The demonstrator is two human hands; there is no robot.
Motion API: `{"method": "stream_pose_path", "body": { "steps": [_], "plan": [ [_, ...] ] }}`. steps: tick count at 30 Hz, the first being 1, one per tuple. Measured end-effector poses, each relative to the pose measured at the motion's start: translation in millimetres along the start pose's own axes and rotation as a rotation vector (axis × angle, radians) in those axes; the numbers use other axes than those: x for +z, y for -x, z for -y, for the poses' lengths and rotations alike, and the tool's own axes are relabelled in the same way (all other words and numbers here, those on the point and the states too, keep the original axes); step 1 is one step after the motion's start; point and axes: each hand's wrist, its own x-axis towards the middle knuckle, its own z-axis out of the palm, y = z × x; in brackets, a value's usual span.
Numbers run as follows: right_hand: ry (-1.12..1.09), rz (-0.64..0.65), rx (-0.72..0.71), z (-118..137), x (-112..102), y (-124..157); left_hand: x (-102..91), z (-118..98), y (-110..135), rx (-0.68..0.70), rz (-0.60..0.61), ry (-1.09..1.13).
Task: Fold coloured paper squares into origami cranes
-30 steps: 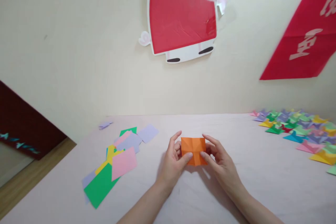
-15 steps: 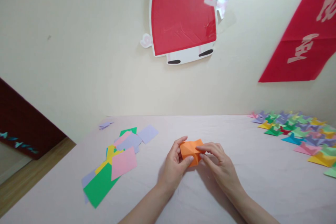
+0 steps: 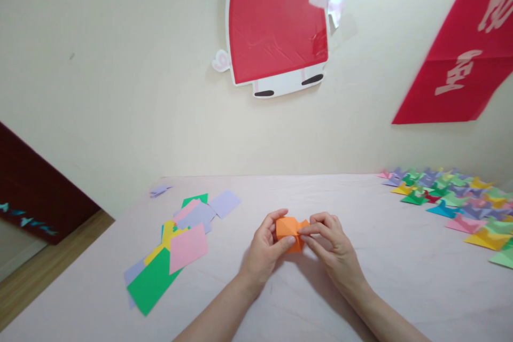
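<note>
We find the orange paper (image 3: 289, 231) just above the worktop (image 3: 360, 278), near centre. Left hand (image 3: 266, 248) and right hand (image 3: 331, 243) each pinch one side. We judge it light, thin, easily creased; best held at folded edges.

The only writing you have in view sits on the red paper banner (image 3: 460, 59) hanging on the cream wall at far right: pale brush-style characters, two of them partly visible (the upper one cut off by the frame edge), tilted and too blurred to read. Nothing else you see here carries a legible label, number or brand.
</note>
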Motion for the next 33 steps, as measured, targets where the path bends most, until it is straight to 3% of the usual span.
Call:
{"method": "stream_pose_path", "body": {
  "steps": [8, 17, 20, 25, 28, 33],
  "plan": [
    [-0.034, -0.013, -0.024, 1.7, 0.7, 1.8, -3.1, -2.3, 1.5, -0.055, 0.07, 0.177],
    [-0.098, 0.156, -0.047, 10.6, 0.9, 1.1, -2.2, -1.6, 1.9, -0.126, 0.132, 0.163],
    [-0.096, 0.135, -0.047, 10.1, 1.0, 0.5, -2.9, 1.8, 1.7, -0.018, 0.069, -0.046],
    [-0.042, 0.048, -0.034, 6.7, 0.0, -0.5, 1.0, -5.4, 7.7, 0.365, -0.038, -0.649],
    [-0.063, 0.076, -0.041, 6.7, 0.0, -0.7, 3.0, -9.6, 9.9, 0.433, -0.071, -0.751],
    [-0.156, 0.047, 0.023, 3.3, 3.0, 1.3, 1.9, -8.3, 7.7, 0.425, -0.122, -0.76]
  ]
}}
